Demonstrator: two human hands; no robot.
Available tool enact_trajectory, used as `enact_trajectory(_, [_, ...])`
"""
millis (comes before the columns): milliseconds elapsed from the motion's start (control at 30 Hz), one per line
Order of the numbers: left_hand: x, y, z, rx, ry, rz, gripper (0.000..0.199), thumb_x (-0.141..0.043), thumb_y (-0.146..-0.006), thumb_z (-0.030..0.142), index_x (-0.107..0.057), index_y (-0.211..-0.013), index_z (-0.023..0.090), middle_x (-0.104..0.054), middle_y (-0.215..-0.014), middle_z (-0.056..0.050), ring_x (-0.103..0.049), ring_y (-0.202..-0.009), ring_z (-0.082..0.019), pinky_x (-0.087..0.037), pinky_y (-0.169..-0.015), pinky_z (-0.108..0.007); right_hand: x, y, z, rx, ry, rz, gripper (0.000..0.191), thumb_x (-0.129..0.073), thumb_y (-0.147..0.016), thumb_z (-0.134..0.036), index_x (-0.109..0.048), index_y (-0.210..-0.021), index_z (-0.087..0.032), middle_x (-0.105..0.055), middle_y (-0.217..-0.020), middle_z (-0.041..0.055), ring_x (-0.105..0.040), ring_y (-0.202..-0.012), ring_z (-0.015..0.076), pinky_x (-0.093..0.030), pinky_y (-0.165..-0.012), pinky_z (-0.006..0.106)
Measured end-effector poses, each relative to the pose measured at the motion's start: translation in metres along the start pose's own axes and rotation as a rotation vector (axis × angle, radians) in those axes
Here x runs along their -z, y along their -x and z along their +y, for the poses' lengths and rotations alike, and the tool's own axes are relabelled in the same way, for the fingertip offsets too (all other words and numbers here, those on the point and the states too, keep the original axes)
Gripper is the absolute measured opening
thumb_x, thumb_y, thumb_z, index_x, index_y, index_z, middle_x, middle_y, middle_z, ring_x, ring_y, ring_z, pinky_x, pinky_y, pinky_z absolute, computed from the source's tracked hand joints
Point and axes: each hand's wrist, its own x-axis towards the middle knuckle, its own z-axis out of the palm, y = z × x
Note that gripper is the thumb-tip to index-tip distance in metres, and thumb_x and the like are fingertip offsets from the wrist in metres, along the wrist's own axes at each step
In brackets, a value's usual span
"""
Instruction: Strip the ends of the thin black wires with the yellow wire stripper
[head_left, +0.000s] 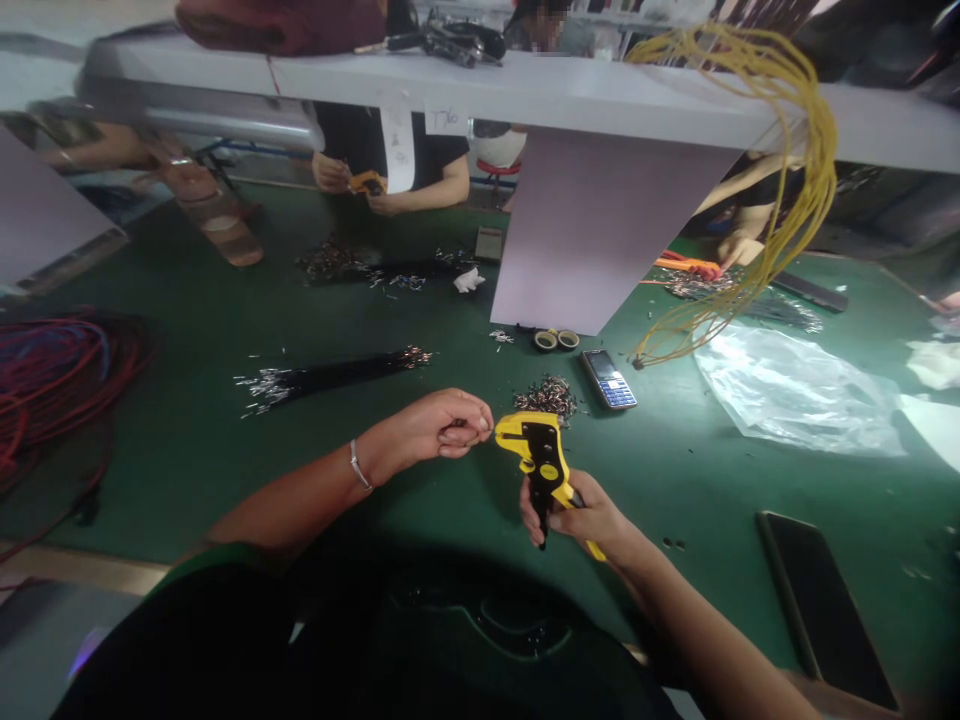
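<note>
My right hand [574,515] is wrapped round the handles of a yellow and black wire stripper [546,450], its head tilted up and to the left. Just left of the stripper's jaws, my left hand [454,425] is pinched closed; a thin dark wire end seems to show between its fingertips and the jaws, mostly hidden by the fingers. Behind the tool lies a heap of small copper-coloured pieces [551,395]. A bundle of black wires [337,372] with bared, shiny ends rests on the green table [420,320], beyond my left forearm.
A keypad phone [609,380], tape rolls [556,340] and a plastic bag [795,390] lie ahead and right. A smartphone [825,610] sits near right. Yellow wires [814,180] hang off the shelf [585,90]; red wires [67,390] lie left. Co-workers' hands [386,203] are across the table.
</note>
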Motion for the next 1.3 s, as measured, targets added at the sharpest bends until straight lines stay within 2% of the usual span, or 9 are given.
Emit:
enact_trajectory(433, [0.001,-0.003,0.001,-0.023,-0.089,0.045,0.004,-0.063,-0.068,0.013,-0.067,-0.066,0.012,-0.033,-0.036,0.008,-0.019,-0.032,-0.002,-0.016,-0.034,-0.019,-0.004,0.001,0.007,0.003,-0.101,0.063,0.022,-0.073,-0.067,-0.016,-0.06,-0.084,-0.012,-0.06,-0.066,0.0011,-0.051,-0.047,0.0114,-0.044,-0.046,0.028])
enact_trajectory(567, [0.001,-0.007,0.001,-0.029,-0.17,0.158,0.004,-0.068,-0.066,0.016,-0.066,-0.063,0.014,-0.031,-0.035,0.009,-0.02,-0.033,-0.003,-0.015,-0.034,-0.019,-0.007,0.0,0.008,0.01,-0.087,0.108,0.017,-0.07,-0.068,-0.014,-0.059,-0.081,-0.013,-0.057,-0.064,-0.0003,-0.049,-0.046,0.0105,-0.043,-0.044,0.027])
enact_trajectory(733, [0.007,-0.012,-0.001,-0.079,-0.222,0.27,0.007,-0.071,-0.064,0.018,-0.064,-0.063,0.015,-0.036,-0.039,0.008,-0.024,-0.034,-0.002,-0.014,-0.035,-0.02,-0.006,-0.002,0.01,0.055,-0.077,0.178,0.016,-0.066,-0.066,-0.01,-0.058,-0.08,-0.014,-0.055,-0.063,-0.0012,-0.047,-0.045,0.0104,-0.042,-0.042,0.027])
enact_trajectory(867, [0.012,-0.015,-0.003,-0.146,-0.287,0.343,0.009,-0.07,-0.062,0.019,-0.064,-0.065,0.013,-0.046,-0.046,0.005,-0.029,-0.035,-0.002,-0.014,-0.036,-0.02,-0.005,-0.004,0.012,0.054,-0.061,0.215,0.016,-0.063,-0.065,-0.008,-0.058,-0.079,-0.014,-0.057,-0.064,-0.0009,-0.048,-0.045,0.0099,-0.042,-0.041,0.026])
enact_trajectory(967, [0.015,-0.018,-0.005,-0.211,-0.351,0.424,0.011,-0.071,-0.059,0.02,-0.064,-0.063,0.013,-0.046,-0.044,0.006,-0.029,-0.035,-0.002,-0.014,-0.037,-0.02,-0.008,-0.005,0.014,0.022,-0.066,0.21,0.017,-0.064,-0.065,-0.009,-0.057,-0.081,-0.014,-0.057,-0.064,-0.001,-0.048,-0.045,0.0098,-0.043,-0.041,0.026])
enact_trajectory(1033, [0.018,-0.021,-0.008,-0.277,-0.417,0.476,0.012,-0.072,-0.059,0.021,-0.063,-0.061,0.013,-0.046,-0.044,0.006,-0.03,-0.038,-0.002,-0.017,-0.039,-0.02,-0.01,-0.005,0.015,0.01,-0.089,0.206,0.018,-0.064,-0.065,-0.01,-0.057,-0.081,-0.014,-0.056,-0.064,-0.0013,-0.048,-0.044,0.0095,-0.043,-0.04,0.026])
enact_trajectory(1167, [0.024,-0.028,-0.015,-0.398,-0.582,0.527,0.011,-0.071,-0.06,0.021,-0.064,-0.059,0.013,-0.055,-0.052,0.002,-0.043,-0.05,-0.006,-0.031,-0.048,-0.02,-0.014,-0.006,0.02,0.004,-0.117,0.237,0.018,-0.062,-0.064,-0.008,-0.057,-0.08,-0.015,-0.058,-0.065,-0.0012,-0.048,-0.044,0.0094,-0.043,-0.039,0.026])
enact_trajectory(1300, [0.027,-0.033,-0.023,-0.417,-0.642,0.54,0.012,-0.069,-0.062,0.023,-0.063,-0.059,0.013,-0.057,-0.055,0.002,-0.045,-0.053,-0.007,-0.033,-0.052,-0.02,-0.013,-0.01,0.02,0.023,-0.085,0.292,0.021,-0.061,-0.063,-0.007,-0.057,-0.081,-0.015,-0.058,-0.065,-0.0017,-0.048,-0.043,0.0092,-0.042,-0.038,0.025])
